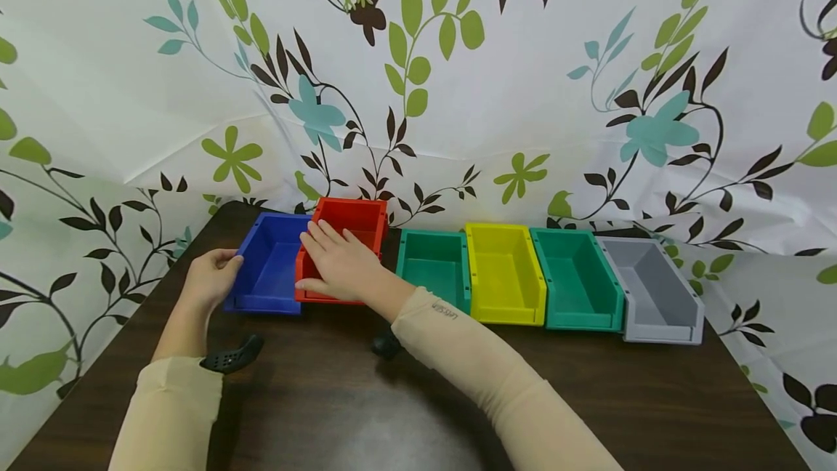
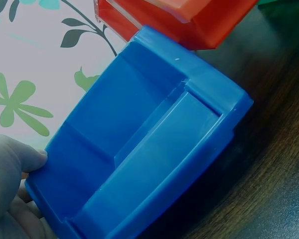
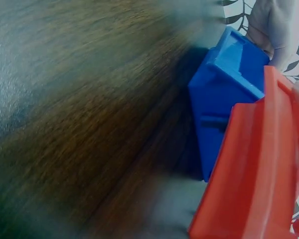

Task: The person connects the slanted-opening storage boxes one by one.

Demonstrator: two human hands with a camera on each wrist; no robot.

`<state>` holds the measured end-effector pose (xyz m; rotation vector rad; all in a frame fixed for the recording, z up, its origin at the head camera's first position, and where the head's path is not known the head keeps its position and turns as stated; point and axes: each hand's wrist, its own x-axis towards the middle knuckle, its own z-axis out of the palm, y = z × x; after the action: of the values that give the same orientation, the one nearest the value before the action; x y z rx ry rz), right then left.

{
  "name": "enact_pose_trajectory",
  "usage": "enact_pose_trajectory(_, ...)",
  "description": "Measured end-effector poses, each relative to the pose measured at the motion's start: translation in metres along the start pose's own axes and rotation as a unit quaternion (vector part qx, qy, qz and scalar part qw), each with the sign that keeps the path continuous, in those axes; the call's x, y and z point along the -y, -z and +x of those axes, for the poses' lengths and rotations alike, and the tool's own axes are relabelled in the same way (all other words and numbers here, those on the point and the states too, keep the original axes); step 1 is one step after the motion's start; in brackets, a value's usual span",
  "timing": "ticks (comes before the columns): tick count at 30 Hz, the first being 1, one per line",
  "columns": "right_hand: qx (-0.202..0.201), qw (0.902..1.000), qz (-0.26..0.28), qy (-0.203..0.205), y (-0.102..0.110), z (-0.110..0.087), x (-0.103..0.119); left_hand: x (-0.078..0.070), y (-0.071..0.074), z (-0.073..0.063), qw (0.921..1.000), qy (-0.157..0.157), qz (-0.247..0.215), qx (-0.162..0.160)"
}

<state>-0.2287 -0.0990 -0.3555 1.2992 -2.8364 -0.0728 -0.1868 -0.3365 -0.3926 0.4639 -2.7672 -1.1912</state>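
Note:
At the left end of the row stands a blue bin [image 1: 271, 264]. My left hand [image 1: 212, 276] pinches its left wall, with the thumb on the rim and fingers outside, as the left wrist view shows. Right beside it is a red bin [image 1: 356, 218], whose left side overlaps the blue bin's right edge in the head view. My right hand [image 1: 341, 264] lies across the red bin with straight, spread fingers touching its left rim, hiding much of its inside. From the right wrist, the red bin [image 3: 249, 174] stands close against the blue bin [image 3: 219, 104].
To the right continue a green bin [image 1: 434, 262], a yellow bin [image 1: 503, 271], another green bin [image 1: 578, 278] and a grey bin [image 1: 654, 289], side by side on the dark wooden table [image 1: 327, 398]. A leaf-patterned cloth [image 1: 497, 86] hangs behind them.

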Motion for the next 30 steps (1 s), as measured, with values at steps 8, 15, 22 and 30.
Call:
enact_pose_trajectory(8,0.002,0.9999,-0.016,-0.004,-0.001,0.002,0.001,-0.001,0.001,0.001,0.9999,-0.010,0.008,0.001)
enact_pose_trajectory(15,0.000,0.9998,-0.019,-0.004,0.000,0.002,0.001,0.000,0.002,0.003,0.9999,-0.014,0.006,0.003)
enact_pose_trajectory(22,0.001,0.9999,-0.015,-0.007,-0.004,0.004,0.002,0.003,0.000,0.005,0.9999,-0.008,0.007,-0.003)
enact_pose_trajectory(30,0.005,0.9999,-0.007,-0.015,-0.011,0.004,0.003,0.004,-0.002,0.006,1.0000,0.002,0.002,0.004)
